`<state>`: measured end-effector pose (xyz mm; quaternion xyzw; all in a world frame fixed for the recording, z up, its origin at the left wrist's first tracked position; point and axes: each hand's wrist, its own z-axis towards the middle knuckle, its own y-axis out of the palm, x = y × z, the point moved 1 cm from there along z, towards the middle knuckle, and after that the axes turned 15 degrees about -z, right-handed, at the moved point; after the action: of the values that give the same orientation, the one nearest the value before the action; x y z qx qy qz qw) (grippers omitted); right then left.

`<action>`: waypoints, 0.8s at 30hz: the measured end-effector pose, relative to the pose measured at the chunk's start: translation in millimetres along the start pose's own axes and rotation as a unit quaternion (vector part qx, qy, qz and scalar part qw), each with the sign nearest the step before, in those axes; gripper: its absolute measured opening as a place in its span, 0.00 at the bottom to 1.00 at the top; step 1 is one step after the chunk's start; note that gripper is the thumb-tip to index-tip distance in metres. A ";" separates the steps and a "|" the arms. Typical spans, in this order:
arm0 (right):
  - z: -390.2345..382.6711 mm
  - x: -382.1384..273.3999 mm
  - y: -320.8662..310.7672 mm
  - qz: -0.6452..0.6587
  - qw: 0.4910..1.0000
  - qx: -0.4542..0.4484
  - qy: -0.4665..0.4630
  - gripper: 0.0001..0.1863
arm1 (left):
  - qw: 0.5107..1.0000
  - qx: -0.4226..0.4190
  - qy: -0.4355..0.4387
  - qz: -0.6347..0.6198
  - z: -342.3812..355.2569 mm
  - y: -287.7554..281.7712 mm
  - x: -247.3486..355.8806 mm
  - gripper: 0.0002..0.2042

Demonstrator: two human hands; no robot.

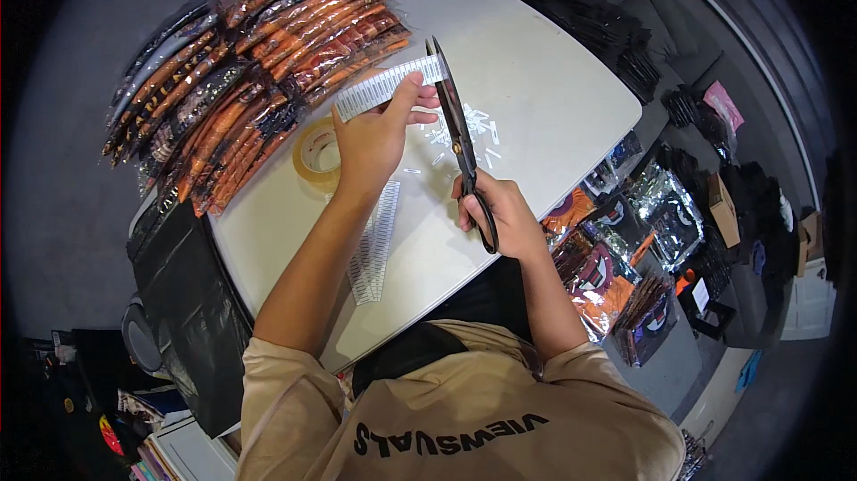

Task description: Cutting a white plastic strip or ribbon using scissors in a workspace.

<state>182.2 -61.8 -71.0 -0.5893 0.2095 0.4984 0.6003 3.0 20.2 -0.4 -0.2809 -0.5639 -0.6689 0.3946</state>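
My left hand (379, 128) grips a white strip of printed labels (386, 90) between thumb and fingers, held above the table. In my right hand (502, 213) is a pair of black scissors (459, 120), its blades pointing away from me. The blades meet the right end of the label strip. Below them, a scatter of small cut white labels (478, 124) lies on the table. A roll of clear tape (310, 158) rests beside my left wrist. More label strips (378, 240) lie on the tabletop near my left forearm.
Stacks of orange and black items in clear bags (312, 26) cover the white table's (544, 62) far left. Bagged items (598, 276) are piled to its right. Black packages (589, 26) lie beyond the far right edge. A black plastic sheet (192, 302) hangs at the left.
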 end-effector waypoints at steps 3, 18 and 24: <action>0.2 -0.5 -0.3 -0.005 1.000 0.001 0.000 0.15 | 1.000 0.000 0.001 -0.002 0.2 0.0 0.6 0.10; 0.4 0.1 0.0 -0.004 1.000 0.002 0.004 0.15 | 1.000 0.001 0.005 0.004 -0.9 1.6 2.0 0.10; 1.1 0.2 0.5 -0.013 1.000 -0.002 0.003 0.15 | 1.000 0.000 0.007 0.005 -0.7 1.2 3.0 0.10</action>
<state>181.6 -60.9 -71.1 -0.5946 0.2025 0.4890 0.6052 2.4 18.8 2.6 -0.2785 -0.5596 -0.6692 0.4019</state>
